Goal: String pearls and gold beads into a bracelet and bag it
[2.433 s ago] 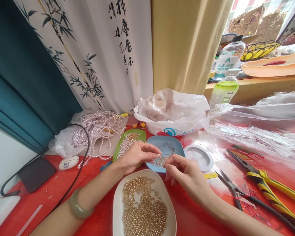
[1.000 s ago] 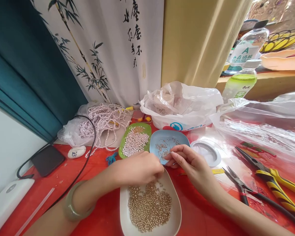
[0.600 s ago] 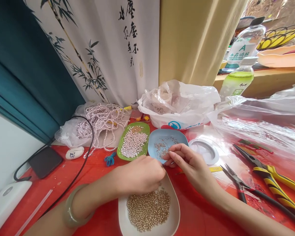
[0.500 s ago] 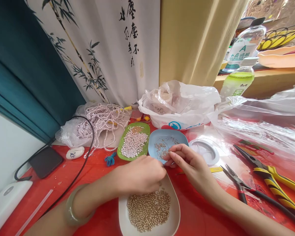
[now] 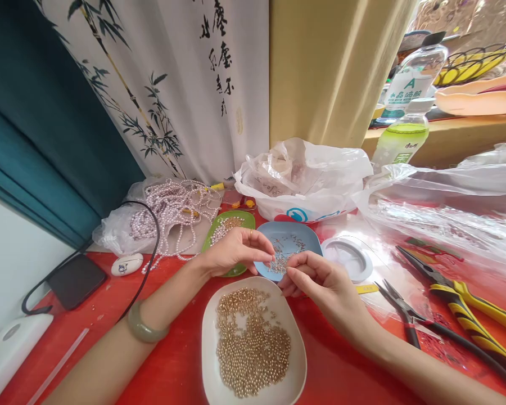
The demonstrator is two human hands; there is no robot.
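Head: right hand (image 5: 314,277) hides blue tray's (image 5: 280,229) corner.

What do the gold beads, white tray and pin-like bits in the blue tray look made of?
Gold beads: shiny metallic finish, bright highlights; solid metal or coated plastic, can't tell.
White tray: smooth, satin; likely moulded plastic, judging by its one-piece rounded rim.
Pin-like bits: probably metal; thin, with silvery glints.

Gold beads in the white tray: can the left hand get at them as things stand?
Probably yes. The left hand is near the far edge of the white tray, nothing covers the gold beads, and the right hand is by the tray's far right corner. Whether the left hand holds something is unclear.
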